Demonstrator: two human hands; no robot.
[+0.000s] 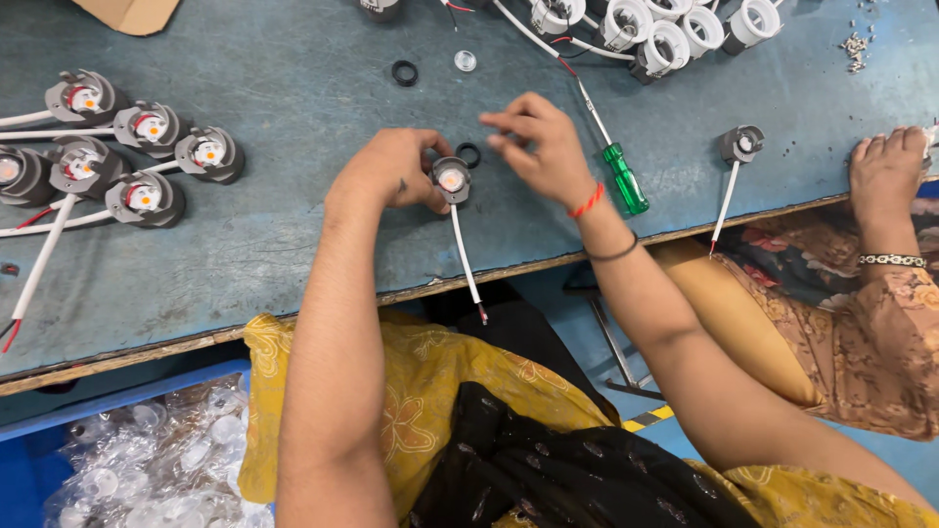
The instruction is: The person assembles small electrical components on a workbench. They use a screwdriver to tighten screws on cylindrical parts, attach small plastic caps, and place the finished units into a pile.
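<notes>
The left hand holds a small grey lamp unit on the blue-grey worktable, fingers closed around its round body. The unit faces up, so its orange-white centre is visible. Its stiff white cable runs toward the person and ends past the table edge, so the long axis goes from far to near. The right hand hovers just above the unit with fingers pinched narrow; whether it holds something, one cannot tell. A black rubber ring lies just beside the unit. A green-handled screwdriver lies near the right wrist.
</notes>
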